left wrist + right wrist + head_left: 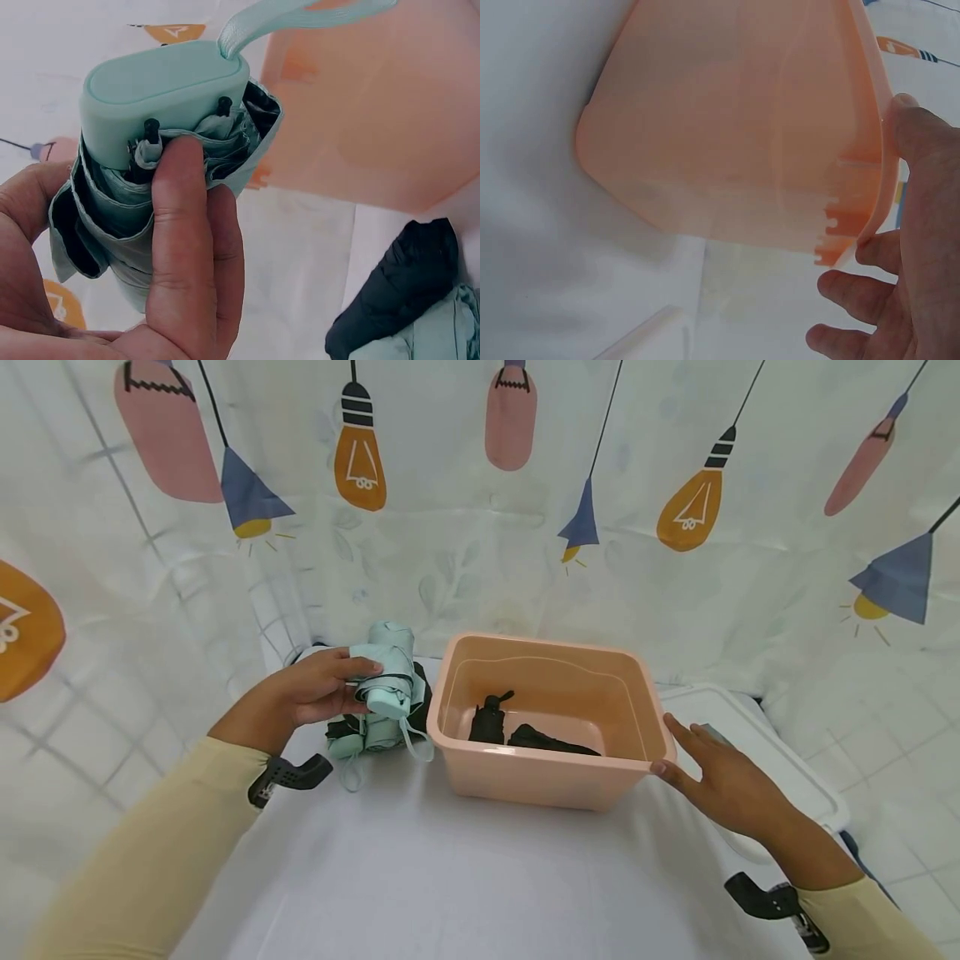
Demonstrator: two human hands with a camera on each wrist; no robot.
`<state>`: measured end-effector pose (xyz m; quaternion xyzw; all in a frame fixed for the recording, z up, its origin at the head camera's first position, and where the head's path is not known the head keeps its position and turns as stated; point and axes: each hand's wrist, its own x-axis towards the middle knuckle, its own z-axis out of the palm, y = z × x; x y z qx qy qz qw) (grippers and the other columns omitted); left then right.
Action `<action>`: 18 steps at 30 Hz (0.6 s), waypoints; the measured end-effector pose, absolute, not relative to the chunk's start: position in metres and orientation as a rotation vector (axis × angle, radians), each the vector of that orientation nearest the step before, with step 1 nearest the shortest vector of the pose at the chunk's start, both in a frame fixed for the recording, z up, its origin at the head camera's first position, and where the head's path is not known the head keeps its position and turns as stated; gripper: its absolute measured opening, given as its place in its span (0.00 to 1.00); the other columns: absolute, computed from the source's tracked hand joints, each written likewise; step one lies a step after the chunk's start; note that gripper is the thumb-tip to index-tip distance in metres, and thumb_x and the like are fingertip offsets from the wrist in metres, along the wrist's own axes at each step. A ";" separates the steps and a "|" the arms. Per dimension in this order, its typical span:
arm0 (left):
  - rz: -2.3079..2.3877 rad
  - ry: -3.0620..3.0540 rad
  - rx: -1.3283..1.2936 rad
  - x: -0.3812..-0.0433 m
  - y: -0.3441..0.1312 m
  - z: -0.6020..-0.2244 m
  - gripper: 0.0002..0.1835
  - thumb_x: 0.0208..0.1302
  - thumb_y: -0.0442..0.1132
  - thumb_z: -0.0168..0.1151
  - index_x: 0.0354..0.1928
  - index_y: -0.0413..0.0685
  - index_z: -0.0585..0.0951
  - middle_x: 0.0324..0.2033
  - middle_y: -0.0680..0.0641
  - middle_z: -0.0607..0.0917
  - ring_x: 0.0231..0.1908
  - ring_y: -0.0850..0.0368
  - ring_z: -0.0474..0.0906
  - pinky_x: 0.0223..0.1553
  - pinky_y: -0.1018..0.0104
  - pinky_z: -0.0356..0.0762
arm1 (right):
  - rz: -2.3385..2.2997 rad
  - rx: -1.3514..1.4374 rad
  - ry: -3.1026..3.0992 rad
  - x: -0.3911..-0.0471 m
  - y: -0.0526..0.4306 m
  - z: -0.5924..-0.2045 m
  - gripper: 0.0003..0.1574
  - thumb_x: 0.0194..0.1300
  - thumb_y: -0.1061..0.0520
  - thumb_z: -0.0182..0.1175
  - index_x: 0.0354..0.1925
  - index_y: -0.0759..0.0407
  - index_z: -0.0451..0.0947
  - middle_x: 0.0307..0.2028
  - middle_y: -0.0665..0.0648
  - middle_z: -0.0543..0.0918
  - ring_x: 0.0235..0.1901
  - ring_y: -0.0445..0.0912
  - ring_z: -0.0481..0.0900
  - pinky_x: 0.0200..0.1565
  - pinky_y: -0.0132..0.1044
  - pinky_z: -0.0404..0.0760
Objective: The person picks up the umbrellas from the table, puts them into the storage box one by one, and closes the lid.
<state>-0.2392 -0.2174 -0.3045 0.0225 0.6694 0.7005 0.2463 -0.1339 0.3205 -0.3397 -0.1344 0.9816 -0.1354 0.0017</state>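
Note:
In my left hand [322, 685] I grip a folded mint-green compact umbrella [390, 668], its flat-ended handle and wrist strap toward me. The left wrist view shows fingers and thumb wrapped around its loose fabric folds [124, 217]. Below it on the table lie another mint umbrella [382, 733] and a black one [397, 289], partly covered. My right hand [723, 785] rests fingertips and thumb against the right end of a peach plastic bin [525, 777], fingers nearly straight along its rim [889, 150]. Inside the bin are two black folded items, one standing [489, 722], one lying [551, 741].
A white lid [787, 760] lies to the right of the bin, partly under my right forearm. White cloth covers the table [450, 877]. Behind hangs a pale curtain [450, 543] printed with lamps and bulbs.

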 end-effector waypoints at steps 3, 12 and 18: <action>1.914 1.824 0.076 -0.241 -0.211 -0.302 0.36 0.78 0.38 0.53 0.75 0.32 0.46 0.59 0.38 0.65 0.46 0.54 0.80 0.49 0.60 0.83 | -0.429 -0.419 3.080 -0.134 0.321 -0.340 0.50 0.76 0.33 0.52 0.83 0.51 0.46 0.71 0.80 0.61 0.66 0.76 0.64 0.52 0.76 0.71; 1.903 1.821 0.142 -0.245 -0.190 -0.298 0.35 0.78 0.38 0.52 0.76 0.33 0.48 0.61 0.37 0.66 0.47 0.51 0.80 0.51 0.55 0.82 | -0.404 -0.385 3.077 -0.134 0.320 -0.340 0.51 0.76 0.31 0.51 0.83 0.51 0.46 0.71 0.80 0.60 0.67 0.76 0.62 0.53 0.76 0.70; 1.883 1.814 0.164 -0.248 -0.176 -0.299 0.36 0.77 0.38 0.54 0.77 0.33 0.49 0.63 0.37 0.65 0.50 0.48 0.79 0.53 0.55 0.81 | -0.405 -0.361 3.072 -0.134 0.318 -0.340 0.51 0.76 0.31 0.51 0.83 0.51 0.46 0.71 0.80 0.59 0.66 0.77 0.64 0.52 0.77 0.70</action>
